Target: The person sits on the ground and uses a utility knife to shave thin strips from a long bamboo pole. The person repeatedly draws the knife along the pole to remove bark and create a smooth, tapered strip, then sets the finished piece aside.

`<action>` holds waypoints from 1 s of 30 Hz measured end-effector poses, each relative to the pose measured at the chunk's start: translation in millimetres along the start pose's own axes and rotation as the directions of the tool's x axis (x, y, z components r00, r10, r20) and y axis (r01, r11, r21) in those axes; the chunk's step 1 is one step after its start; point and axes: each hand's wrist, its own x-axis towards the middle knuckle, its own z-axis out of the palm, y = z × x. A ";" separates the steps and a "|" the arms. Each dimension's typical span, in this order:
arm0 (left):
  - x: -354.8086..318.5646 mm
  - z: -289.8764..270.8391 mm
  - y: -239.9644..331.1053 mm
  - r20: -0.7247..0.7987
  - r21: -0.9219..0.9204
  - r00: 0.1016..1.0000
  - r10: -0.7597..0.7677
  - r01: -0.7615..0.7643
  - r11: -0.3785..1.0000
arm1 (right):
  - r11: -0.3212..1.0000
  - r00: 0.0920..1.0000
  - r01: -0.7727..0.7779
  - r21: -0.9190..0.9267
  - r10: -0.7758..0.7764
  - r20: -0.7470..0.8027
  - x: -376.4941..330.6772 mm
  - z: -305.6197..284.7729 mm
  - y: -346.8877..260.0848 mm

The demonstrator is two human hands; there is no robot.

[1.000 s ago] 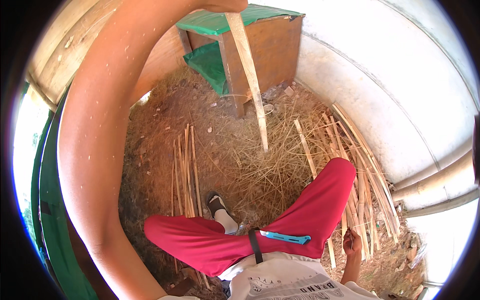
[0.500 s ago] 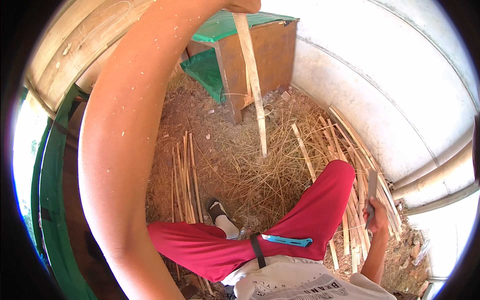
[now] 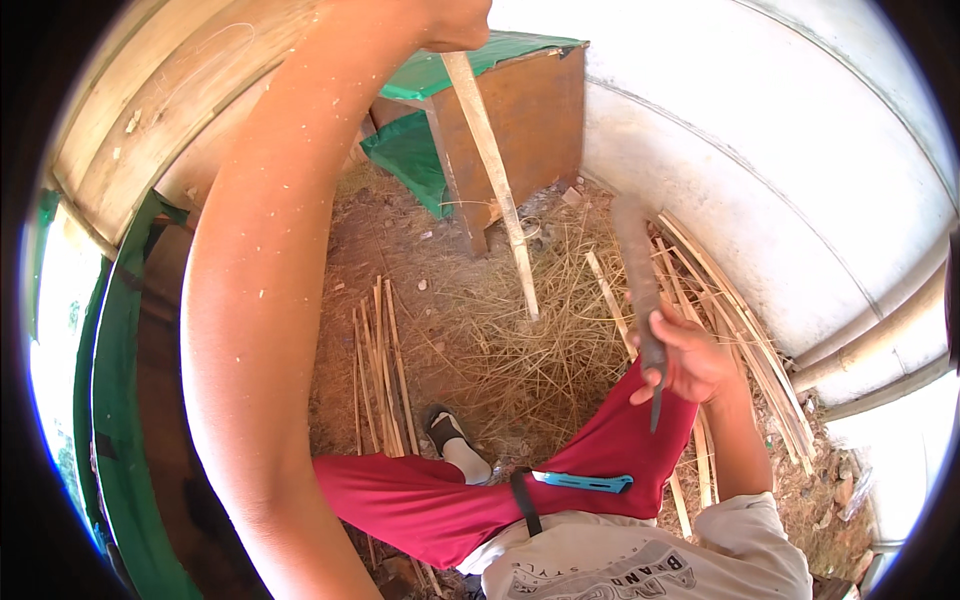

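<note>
1 left hand (image 3: 457, 25) curled round flat, tapering wooden strip (image 3: 493, 175), right hand (image 3: 693, 355) loosely gripping dull, dark blade (image 3: 639, 255)

A green-topped wooden cabinet (image 3: 535, 125) stands on earthen floor (image 3: 385, 245) beside a bright white wall (image 3: 730, 110)

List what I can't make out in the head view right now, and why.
All in the head view:
Left hand: partly cut off by the upper edge.
Wooden strip: upper end hidden by that hand.
Dark tool in the right hand: far end blurred, apparently by motion.
Thin strips at left: partly covered by the red trousers.
</note>
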 end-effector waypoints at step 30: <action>0.9 -6.4 15.1 0.046 0.065 0.997 -0.059 0.055 0.996 | 0.379 0.924 0.093 -0.921 -0.378 -0.062 130.6 66.6 22.6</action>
